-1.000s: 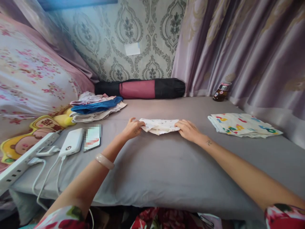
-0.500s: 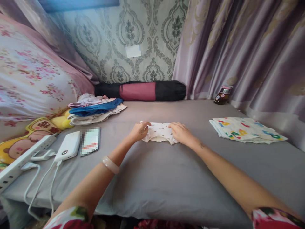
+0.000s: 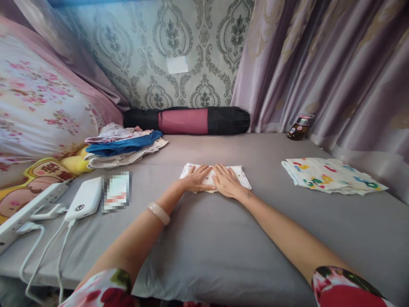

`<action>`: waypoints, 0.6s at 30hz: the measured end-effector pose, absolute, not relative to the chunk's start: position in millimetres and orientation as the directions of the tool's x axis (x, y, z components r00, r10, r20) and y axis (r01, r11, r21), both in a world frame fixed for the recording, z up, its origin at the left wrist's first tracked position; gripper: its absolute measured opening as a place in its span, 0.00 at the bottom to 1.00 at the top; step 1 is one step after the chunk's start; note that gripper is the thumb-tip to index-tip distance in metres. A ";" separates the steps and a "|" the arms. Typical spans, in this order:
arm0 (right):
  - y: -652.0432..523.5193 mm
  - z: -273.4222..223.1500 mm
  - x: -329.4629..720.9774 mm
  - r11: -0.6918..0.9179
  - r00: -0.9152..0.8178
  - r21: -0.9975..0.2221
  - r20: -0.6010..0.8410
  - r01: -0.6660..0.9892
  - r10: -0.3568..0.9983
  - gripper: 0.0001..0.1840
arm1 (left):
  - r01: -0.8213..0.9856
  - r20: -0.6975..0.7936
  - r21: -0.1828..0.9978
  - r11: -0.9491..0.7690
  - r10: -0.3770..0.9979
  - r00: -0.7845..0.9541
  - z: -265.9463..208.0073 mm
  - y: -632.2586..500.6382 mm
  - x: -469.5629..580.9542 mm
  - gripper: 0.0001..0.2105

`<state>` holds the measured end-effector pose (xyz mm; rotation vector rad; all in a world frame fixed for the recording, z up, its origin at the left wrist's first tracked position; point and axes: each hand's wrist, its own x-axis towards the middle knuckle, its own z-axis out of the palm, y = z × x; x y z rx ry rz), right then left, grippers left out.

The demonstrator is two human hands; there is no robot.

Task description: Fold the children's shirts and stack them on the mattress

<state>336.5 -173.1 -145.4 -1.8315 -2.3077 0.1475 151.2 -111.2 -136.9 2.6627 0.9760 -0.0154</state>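
A small white garment point(image 3: 240, 174) with a sparse print lies folded into a flat rectangle on the grey bed sheet point(image 3: 204, 238). My left hand point(image 3: 198, 179) rests flat on its left half, fingers stretched out. My right hand point(image 3: 225, 181) presses flat beside it, fingers spread, the two hands touching or nearly so at the garment's middle. Both hands cover much of the cloth, so its exact kind is hidden. A pale bangle point(image 3: 159, 213) circles my left wrist.
A pile of clothes point(image 3: 124, 147) is at the back left, a folded colourful-print cloth point(image 3: 335, 175) at the right. Behind stand a black-and-pink roll bag point(image 3: 183, 121) and a brown bottle point(image 3: 300, 128). A power bank point(image 3: 84, 198), power strip point(image 3: 32, 209) and blurred-out flat item point(image 3: 116, 192) lie left.
Both hands have let go of the garment's side edges and come together flat on top of it. The garment now lies folded as a neater rectangle. My view has shifted slightly.
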 end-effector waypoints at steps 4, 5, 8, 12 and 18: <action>-173.7 -145.7 335.6 0.230 -0.214 -0.166 0.109 0.959 0.971 0.33 | 0.641 -0.139 0.268 -0.719 0.630 0.764 -133.0 -111.8 152.8 0.46; -173.1 -145.3 335.9 0.228 -0.212 -0.165 0.107 0.960 0.971 0.33 | 0.641 -0.140 0.262 -0.721 0.629 0.765 -132.0 -111.7 153.3 0.45; -170.2 -143.4 337.1 0.226 -0.217 -0.204 0.070 0.952 0.974 0.32 | 0.640 -0.117 0.244 -0.728 0.633 0.765 -129.5 -112.2 156.4 0.33; -168.1 -142.1 334.9 0.214 -0.192 -0.235 0.113 0.948 0.975 0.32 | 0.735 0.069 0.199 -0.648 0.758 0.649 -130.8 -119.2 167.5 0.21; -173.8 -146.4 325.8 0.248 -0.218 -0.208 0.158 0.946 0.963 0.31 | 0.771 0.127 0.204 -0.603 0.797 0.590 -141.4 -132.3 179.5 0.20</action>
